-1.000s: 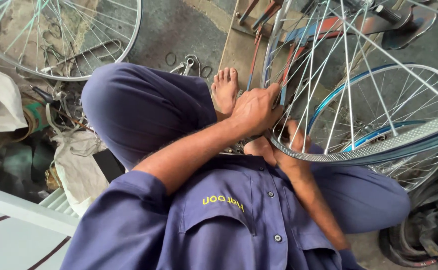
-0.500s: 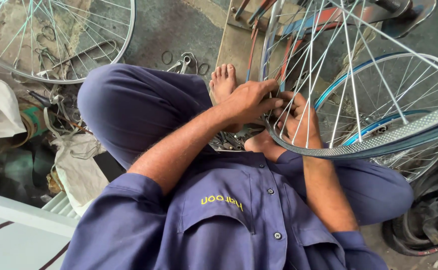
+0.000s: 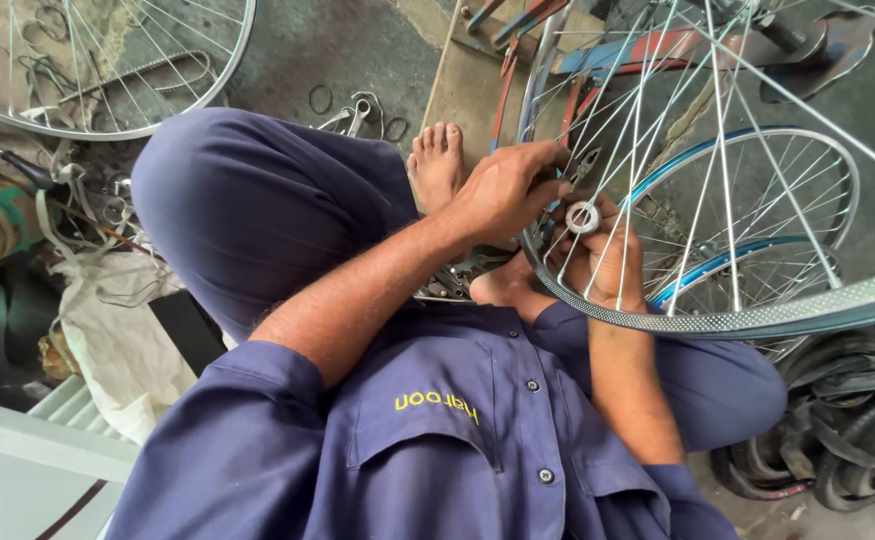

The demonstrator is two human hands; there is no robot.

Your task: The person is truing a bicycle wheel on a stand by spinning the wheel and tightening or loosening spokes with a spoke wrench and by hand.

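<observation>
The left hand (image 3: 502,190) is closed, fingers curled around the spokes and rim edge of the silver bicycle wheel (image 3: 717,320) that stands tilted over the lap. The right hand (image 3: 607,255) sits just beside it, on the far side of the spokes, fingers bent around a small round metal ring (image 3: 582,217); the spokes cross in front of this hand, so how tight the hold is cannot be told. The ring lies between the two hands, touching the right fingertips and near the left thumb.

At far left a second silver wheel (image 3: 107,128) lies flat on the concrete floor (image 3: 347,40), with loose wire loops and metal bits (image 3: 357,105) scattered near it. Below that lies a pale cloth sack (image 3: 117,340), crumpled and open; its contents do not show. The person sits cross-legged in blue work clothes, a bare foot (image 3: 437,165) just left of the closed left hand. Behind the held wheel stand blue-rimmed wheels (image 3: 747,160), seen through its spokes. At lower right a heap of black rubber tyres (image 3: 837,430) rests on the floor, well apart from both hands.
</observation>
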